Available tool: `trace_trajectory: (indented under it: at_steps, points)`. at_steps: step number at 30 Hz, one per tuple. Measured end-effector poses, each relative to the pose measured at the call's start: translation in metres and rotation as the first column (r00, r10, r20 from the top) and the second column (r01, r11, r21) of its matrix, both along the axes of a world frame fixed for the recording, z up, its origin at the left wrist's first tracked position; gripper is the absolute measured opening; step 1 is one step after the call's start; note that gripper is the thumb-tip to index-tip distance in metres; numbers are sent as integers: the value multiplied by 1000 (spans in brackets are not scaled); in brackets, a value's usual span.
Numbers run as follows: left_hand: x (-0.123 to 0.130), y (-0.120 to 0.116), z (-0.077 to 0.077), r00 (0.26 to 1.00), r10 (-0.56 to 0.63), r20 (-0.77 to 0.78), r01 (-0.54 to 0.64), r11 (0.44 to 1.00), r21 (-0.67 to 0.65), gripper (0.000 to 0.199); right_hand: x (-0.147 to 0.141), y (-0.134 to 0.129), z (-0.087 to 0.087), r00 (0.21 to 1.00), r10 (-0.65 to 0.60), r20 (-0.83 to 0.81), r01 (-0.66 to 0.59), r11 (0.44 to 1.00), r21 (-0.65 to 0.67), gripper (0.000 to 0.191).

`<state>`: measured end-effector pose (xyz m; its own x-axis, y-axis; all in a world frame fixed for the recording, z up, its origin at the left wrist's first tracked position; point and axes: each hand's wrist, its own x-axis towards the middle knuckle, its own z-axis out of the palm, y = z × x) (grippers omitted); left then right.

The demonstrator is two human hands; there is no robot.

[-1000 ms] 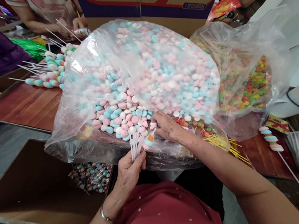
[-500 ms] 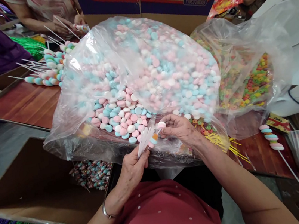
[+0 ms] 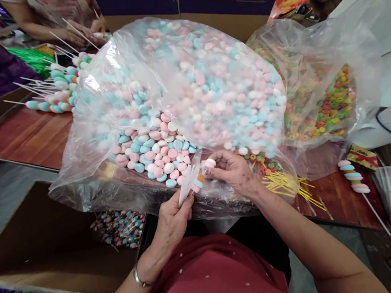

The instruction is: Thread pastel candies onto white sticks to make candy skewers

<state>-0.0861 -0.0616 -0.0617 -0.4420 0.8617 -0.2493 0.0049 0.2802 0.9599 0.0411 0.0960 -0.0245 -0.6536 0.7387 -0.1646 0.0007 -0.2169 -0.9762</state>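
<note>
From where I stood, the left hand [image 3: 171, 217] was closed round a bunch of pale sticks [image 3: 187, 182], and beside them a short row [image 3: 198, 183] of pink, blue and orange pieces slanted up toward the right hand [image 3: 235, 175]. That one had finger and thumb pinching a pink and white candy [image 3: 209, 163] just above the row, its other fingers curled loosely; whether a stick ran through the candy I could not tell. The row looked only part built to me, being shorter than the loaded skewer [image 3: 354, 178] lying on the right of the table [image 3: 19, 137]. At the far left a whole pile of filled skewers [image 3: 57, 96] lay with their bare ends pointing away, so a fair amount seemed done. Plenty was left to use: loose candies [image 3: 161, 152] spilled from the big bag [image 3: 223, 87] in front of the hands, a second bag [image 3: 303, 99] of small coloured pieces sat to its right, and yellow sticks [image 3: 279, 183] lay scattered near the right forearm, while the sticks bunched in the left hand appeared to be bare
</note>
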Motion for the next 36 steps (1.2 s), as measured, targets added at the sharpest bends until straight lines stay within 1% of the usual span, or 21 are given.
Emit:
trace_trajectory:
  at_steps: [3,5,7,12,14,17,18,19,21,24,28,32,36]
  points:
    - [2,0,1,1000,0,10,0,1000,11,24,3,-2,-1,1000,12,-6,-11,994,107,25]
    - [3,0,1,1000,-15,7,15,1000,27,23,5,-2,-1,1000,-5,16,2,979,206,20]
    - [4,0,1,999,-33,-3,33,999,43,24,6,-3,-1,999,-14,36,4,961,275,18]
    - [3,-2,-8,998,-66,-8,66,994,82,26,7,-5,-3,999,-15,32,5,960,281,17]
    - [2,-3,-13,996,-86,-15,87,991,100,26,7,-5,-2,998,-35,44,18,940,341,16]
    - [-1,-4,-20,993,-117,-31,120,984,128,25,9,-5,-1,995,-66,81,20,879,477,15]
    - [-1,-4,-21,991,-126,-35,129,982,137,25,9,-5,-1,993,-74,90,19,864,503,14]
    - [-2,-4,-23,990,-134,-36,138,980,144,26,9,-5,-1,992,-80,93,22,862,506,14]
    - [-2,-5,-26,989,-143,-30,146,976,161,27,9,-6,-4,994,-82,71,41,891,452,15]
    - [-3,-5,-32,989,-148,-22,149,971,185,28,8,-9,-11,995,-94,21,82,944,320,20]
    - [-4,-5,-34,985,-166,-42,171,964,204,26,9,-14,-15,991,-129,47,117,973,198,29]
    - [-7,-4,-28,978,-200,-60,208,955,213,24,10,-18,-13,990,-135,47,127,982,140,26]
    - [-11,-2,-18,964,-245,-106,262,946,190,28,11,-20,-9,991,-133,19,132,991,36,25]
